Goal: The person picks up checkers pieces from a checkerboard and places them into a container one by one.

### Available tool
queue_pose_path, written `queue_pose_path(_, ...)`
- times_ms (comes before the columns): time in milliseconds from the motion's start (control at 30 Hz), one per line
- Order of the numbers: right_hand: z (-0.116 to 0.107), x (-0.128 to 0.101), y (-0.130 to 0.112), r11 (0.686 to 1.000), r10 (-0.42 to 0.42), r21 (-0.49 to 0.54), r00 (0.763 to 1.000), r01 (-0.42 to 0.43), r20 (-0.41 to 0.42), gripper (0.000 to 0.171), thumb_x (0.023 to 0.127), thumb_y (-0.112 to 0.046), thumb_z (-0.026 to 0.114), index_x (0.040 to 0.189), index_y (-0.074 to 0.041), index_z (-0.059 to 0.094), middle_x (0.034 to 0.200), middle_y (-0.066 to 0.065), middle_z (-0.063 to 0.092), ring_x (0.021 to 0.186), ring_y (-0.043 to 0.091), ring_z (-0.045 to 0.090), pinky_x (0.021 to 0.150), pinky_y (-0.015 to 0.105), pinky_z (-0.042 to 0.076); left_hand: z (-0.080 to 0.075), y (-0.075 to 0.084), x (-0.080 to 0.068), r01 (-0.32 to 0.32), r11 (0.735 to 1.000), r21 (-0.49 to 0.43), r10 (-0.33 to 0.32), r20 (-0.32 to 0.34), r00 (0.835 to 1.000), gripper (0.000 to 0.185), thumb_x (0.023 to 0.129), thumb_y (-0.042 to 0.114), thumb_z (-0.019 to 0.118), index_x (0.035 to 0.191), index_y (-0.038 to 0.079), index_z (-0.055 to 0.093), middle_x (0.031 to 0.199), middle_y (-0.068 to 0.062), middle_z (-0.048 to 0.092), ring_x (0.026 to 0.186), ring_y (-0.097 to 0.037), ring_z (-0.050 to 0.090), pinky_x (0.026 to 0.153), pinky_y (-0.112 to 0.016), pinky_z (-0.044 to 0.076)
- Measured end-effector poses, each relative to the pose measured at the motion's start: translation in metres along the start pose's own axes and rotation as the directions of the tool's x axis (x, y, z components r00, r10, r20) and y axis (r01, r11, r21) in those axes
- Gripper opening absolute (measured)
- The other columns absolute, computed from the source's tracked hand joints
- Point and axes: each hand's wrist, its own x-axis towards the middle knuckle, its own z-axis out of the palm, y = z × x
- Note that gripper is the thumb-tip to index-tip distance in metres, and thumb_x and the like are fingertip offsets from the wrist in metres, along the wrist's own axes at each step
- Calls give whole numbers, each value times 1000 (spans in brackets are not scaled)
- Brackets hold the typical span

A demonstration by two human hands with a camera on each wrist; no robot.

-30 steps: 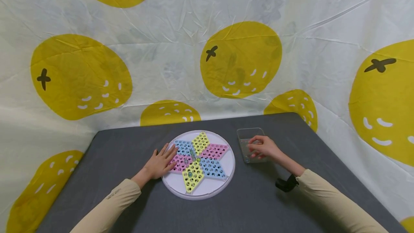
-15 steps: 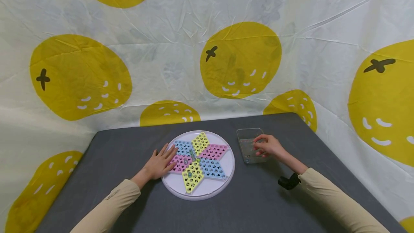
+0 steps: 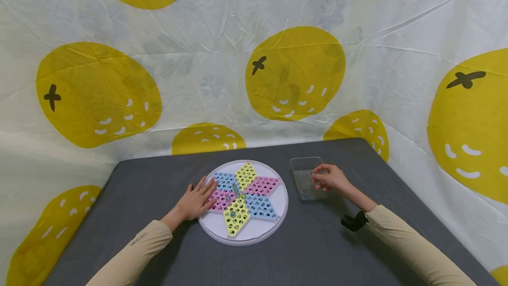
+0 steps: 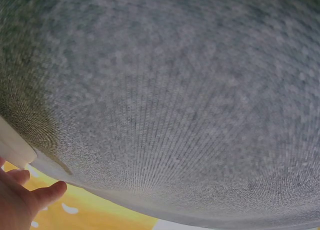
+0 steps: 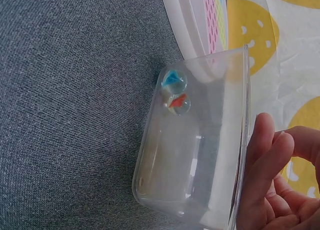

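Note:
A round white board (image 3: 254,229) carries a six-pointed star of yellow, pink and blue peg fields, with a few glass marbles (image 3: 234,187) near its centre. My left hand (image 3: 196,200) lies flat on the board's left edge, fingers straight; its fingertips (image 4: 20,200) and the white rim (image 4: 12,150) appear in the left wrist view. To the right of the board stands a clear plastic container (image 3: 303,164). My right hand (image 3: 331,178) hovers at its right rim with curled fingers (image 5: 272,185). A blue marble (image 5: 174,80) and a red marble (image 5: 178,103) lie in the container's near corner. Anything pinched is hidden.
The dark grey table (image 3: 158,180) is walled by a white cloth with big yellow fruit prints (image 3: 295,72) at the back and both sides. A black wrist mount (image 3: 353,222) sits on my right forearm.
My right hand has drawn back from over the container's front part to its right rim, uncovering the marbles inside. The left hand and board have stayed put.

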Motion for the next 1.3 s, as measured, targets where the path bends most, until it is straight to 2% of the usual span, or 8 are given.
queue_pose_path(467, 0, 1, 4, 1000, 6, 2, 1000, -6, -5, 36, 87, -16, 54, 114, 8, 48, 85, 15, 67, 63, 18, 66, 56, 37, 52, 0, 1, -1, -5, 1000, 14, 5, -5, 1000, 62, 91, 50, 32, 143, 19, 18, 150, -3, 17, 138, -33, 10, 99, -65, 19)
queue_pose_path(800, -3, 1, 4, 1000, -8, -3, 1000, 8, -3, 36, 88, -19, 53, 114, 6, 49, 95, 25, 64, 65, 19, 66, 58, 38, 52, 3, -3, 2, -15, 1000, 14, 16, -15, 1000, 62, 91, 51, 31, 143, 20, 18, 151, -3, 16, 138, -33, 10, 99, -65, 19)
queue_pose_path(1300, -3, -1, 2, 1000, -7, 2, 1000, 7, 6, 36, 88, -20, 54, 114, 6, 50, 95, 25, 64, 66, 20, 66, 58, 37, 53, 2, -3, 1, -13, 1000, 21, 13, -11, 1000, 62, 91, 52, 31, 143, 20, 18, 151, -3, 16, 139, -32, 9, 99, -65, 19)
